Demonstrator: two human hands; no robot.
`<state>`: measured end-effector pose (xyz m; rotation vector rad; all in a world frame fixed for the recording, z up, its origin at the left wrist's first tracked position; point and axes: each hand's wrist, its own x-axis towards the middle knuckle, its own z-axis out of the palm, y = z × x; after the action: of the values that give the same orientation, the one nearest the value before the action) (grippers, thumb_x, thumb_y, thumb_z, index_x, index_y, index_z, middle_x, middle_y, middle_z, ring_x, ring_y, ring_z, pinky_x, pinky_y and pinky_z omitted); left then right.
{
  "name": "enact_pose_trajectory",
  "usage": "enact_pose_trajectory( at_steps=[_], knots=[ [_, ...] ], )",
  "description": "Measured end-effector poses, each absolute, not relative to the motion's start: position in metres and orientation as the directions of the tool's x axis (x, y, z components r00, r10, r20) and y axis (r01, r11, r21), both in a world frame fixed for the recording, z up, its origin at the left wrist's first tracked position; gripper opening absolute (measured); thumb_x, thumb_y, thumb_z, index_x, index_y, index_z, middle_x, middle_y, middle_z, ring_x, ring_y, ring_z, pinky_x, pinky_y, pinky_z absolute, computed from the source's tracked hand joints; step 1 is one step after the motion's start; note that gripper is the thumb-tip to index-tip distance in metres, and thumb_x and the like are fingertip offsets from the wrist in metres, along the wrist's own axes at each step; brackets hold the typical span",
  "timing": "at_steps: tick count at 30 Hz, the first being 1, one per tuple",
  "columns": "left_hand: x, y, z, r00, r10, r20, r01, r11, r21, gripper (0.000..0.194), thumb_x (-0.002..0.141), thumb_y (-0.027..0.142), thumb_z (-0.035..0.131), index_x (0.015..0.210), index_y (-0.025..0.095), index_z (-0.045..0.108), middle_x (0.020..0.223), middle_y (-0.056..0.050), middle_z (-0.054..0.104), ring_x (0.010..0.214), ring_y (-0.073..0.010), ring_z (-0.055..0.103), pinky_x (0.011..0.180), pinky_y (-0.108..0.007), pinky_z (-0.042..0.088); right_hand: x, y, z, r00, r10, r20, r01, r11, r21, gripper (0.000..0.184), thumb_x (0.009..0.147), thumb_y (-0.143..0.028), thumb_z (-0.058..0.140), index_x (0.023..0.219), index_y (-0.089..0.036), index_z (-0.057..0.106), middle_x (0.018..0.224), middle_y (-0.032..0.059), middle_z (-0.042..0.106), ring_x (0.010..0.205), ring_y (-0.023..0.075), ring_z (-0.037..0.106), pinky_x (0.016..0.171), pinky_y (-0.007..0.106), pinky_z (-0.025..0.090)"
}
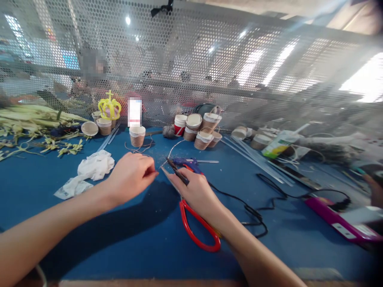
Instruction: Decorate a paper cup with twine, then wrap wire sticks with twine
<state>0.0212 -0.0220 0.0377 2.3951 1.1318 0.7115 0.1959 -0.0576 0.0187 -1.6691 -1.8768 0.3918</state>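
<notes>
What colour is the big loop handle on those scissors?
Red; the scissors handle shows best in the head view.

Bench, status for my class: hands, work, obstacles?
Left hand curled, contents hidden. Right hand closed on slender black tool. Thin silvery strand near tool's tip. Red-handled metal scissors at right hand; blue glue gun beyond.

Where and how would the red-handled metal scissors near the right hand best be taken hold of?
Probably by the open red handle loop, from the near side, fingers around its curve. The loop extends toward the person, largely uncovered, while the slim metal blades point away, partly covered by the right hand.
</notes>
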Motion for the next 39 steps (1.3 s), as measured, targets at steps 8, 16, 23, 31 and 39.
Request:
enact_pose_trajectory(
  at_steps=[8, 16, 23, 31, 39],
  knots=[
    [0.013, -0.009, 0.042, 0.681, 0.727, 0.084, 0.238, -0.329, 0.914, 0.027, 0.081, 0.038, 0.043, 0.076, 0.015, 0.058, 0.075, -0.002, 0.06, 0.068, -0.0117, 0.05, 0.064, -0.025, 0.037, 0.199, -0.058, 0.021, -0.075, 0.978, 0.193, 0.704, 0.19, -0.685, 0.031, 0.079, -0.042, 0.043, 0.059, -0.018, 0.044, 0.049, -0.0037, 0.044, 0.047, 0.0096, 0.038, 0.047, 0.022, 0.031],
    [0.01, 0.002, 0.02, 0.887, 0.462, -0.007, -0.077, 0.164, 0.983, 0.027, 0.07, 0.04, 0.06, 0.07, 0.014, 0.056, 0.063, 0.001, 0.054, 0.062, -0.009, 0.047, 0.063, -0.023, 0.036, 0.199, -0.06, 0.023, -0.126, 0.981, 0.149, 0.658, 0.195, -0.728, 0.032, 0.079, -0.043, 0.043, 0.059, -0.018, 0.043, 0.05, -0.0036, 0.046, 0.048, 0.0096, 0.04, 0.047, 0.022, 0.031],
    [0.023, -0.022, 0.036, 0.57, 0.746, 0.345, 0.605, -0.665, 0.438, 0.018, 0.076, 0.023, 0.047, 0.061, 0.015, 0.05, 0.06, -0.001, 0.051, 0.063, -0.0145, 0.045, 0.064, -0.03, 0.034, 0.199, -0.055, 0.016, -0.042, 0.981, 0.19, 0.77, 0.153, -0.619, 0.03, 0.078, -0.041, 0.044, 0.062, -0.017, 0.05, 0.052, -0.0034, 0.046, 0.049, 0.0097, 0.037, 0.048, 0.022, 0.03],
    [0.019, -0.016, 0.044, 0.546, 0.817, 0.182, 0.519, -0.501, 0.692, 0.023, 0.073, 0.033, 0.051, 0.059, 0.015, 0.051, 0.052, 0.004, 0.046, 0.05, -0.0086, 0.04, 0.048, -0.02, 0.032, 0.198, -0.058, 0.019, -0.125, 0.986, 0.114, 0.707, 0.169, -0.687, 0.031, 0.077, -0.045, 0.046, 0.079, -0.016, 0.056, 0.067, 0.0009, 0.059, 0.06, 0.0128, 0.051, 0.057, 0.023, 0.038],
    [0.018, -0.013, 0.043, 0.557, 0.82, 0.134, 0.479, -0.448, 0.755, 0.021, 0.07, 0.033, 0.054, 0.059, 0.015, 0.052, 0.052, 0.005, 0.045, 0.05, -0.0082, 0.038, 0.048, -0.02, 0.03, 0.194, -0.06, 0.024, -0.164, 0.985, 0.051, 0.764, 0.159, -0.625, 0.027, 0.077, -0.04, 0.047, 0.074, -0.015, 0.056, 0.066, 0.0023, 0.059, 0.057, 0.0132, 0.049, 0.054, 0.025, 0.036]
  ],
)
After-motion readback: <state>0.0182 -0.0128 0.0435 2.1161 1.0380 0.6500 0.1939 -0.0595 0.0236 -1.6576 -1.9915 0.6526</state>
